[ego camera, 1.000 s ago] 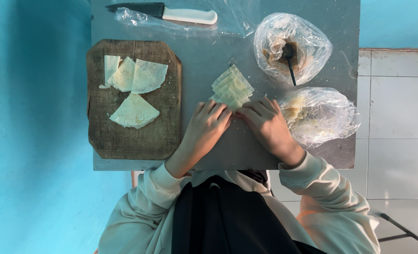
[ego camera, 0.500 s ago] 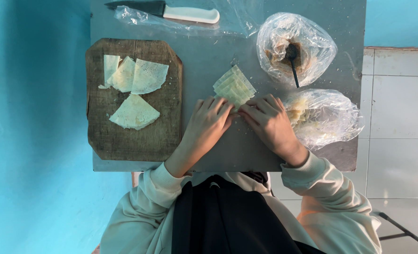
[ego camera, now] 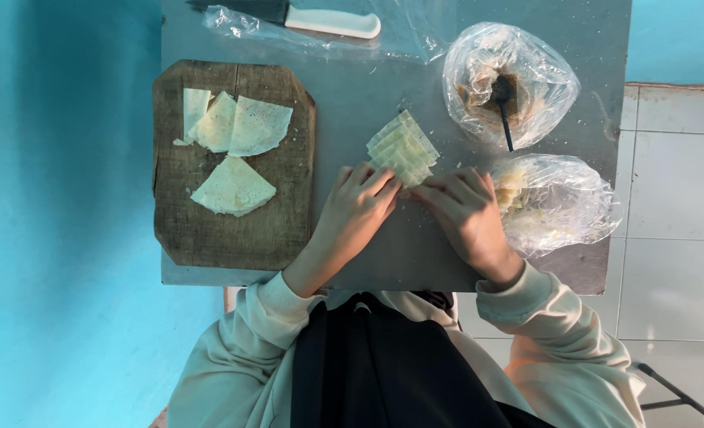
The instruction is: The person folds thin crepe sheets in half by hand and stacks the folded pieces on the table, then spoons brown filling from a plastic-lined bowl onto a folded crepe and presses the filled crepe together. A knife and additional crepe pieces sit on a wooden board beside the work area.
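A pale, folded thin dough sheet (ego camera: 402, 147) lies on the grey table (ego camera: 344, 95), pleated like a fan. My left hand (ego camera: 357, 208) and my right hand (ego camera: 464, 211) meet at its near corner, fingertips pinching the sheet from both sides. To the left, a worn wooden cutting board (ego camera: 233, 230) carries three more wedge-shaped dough pieces (ego camera: 233, 187). My cream sleeves and dark apron fill the bottom of the view.
A clear bag with brown filling and a dark spoon (ego camera: 509, 83) sits at the back right. Another clear bag of pale filling (ego camera: 554, 204) lies beside my right hand. A white-handled knife (ego camera: 320, 17) rests on plastic wrap at the far edge. Turquoise wall left, white tiles right.
The folded sheet has shifted slightly and shows more pleats. Both hands have stayed at its near corner.
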